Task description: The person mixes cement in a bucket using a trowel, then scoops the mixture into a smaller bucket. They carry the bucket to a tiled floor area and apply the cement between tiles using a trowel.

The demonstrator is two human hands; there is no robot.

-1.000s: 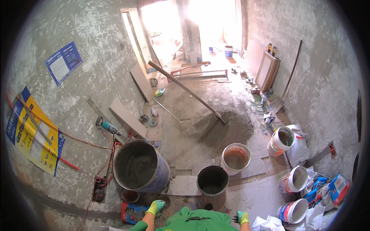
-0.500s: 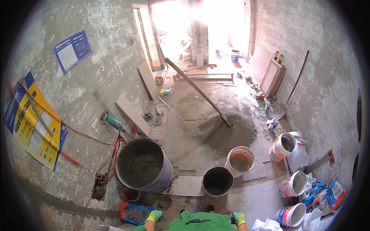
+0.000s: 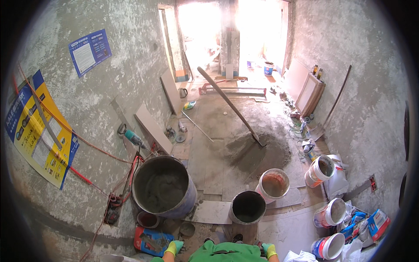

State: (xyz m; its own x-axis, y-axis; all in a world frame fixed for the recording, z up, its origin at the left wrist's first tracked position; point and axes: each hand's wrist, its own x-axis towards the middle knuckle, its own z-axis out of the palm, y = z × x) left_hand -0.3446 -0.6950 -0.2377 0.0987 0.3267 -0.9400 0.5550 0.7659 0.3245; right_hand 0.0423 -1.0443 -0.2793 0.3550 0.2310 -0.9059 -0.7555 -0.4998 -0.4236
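My left hand [image 3: 174,248], in a yellow-green glove, is low in the picture beside my green top [image 3: 227,252]. Its fingers look curled, and what they hold, if anything, I cannot make out. My right hand [image 3: 269,249] wears a matching glove on the other side of the top. It is closed near a small dark shape that is too small to name. Left of my left hand lies a red and blue bag [image 3: 146,244]. Ahead stand a large drum [image 3: 188,196] with grey mix inside and a black bucket [image 3: 248,207] with a dark interior.
A long-handled tool [image 3: 229,102] leans out of a grey heap [image 3: 270,153] on the floor. White buckets [image 3: 281,177] stand to the right, several near crumpled bags [image 3: 360,229]. A teal power tool [image 3: 132,137] and boards [image 3: 152,126] are by the left wall; cables [image 3: 104,153] cross it.
The whole view has shifted slightly, with the far room lower and a little to the right. My hands stay in nearly the same place, and the buckets and tools have not moved.
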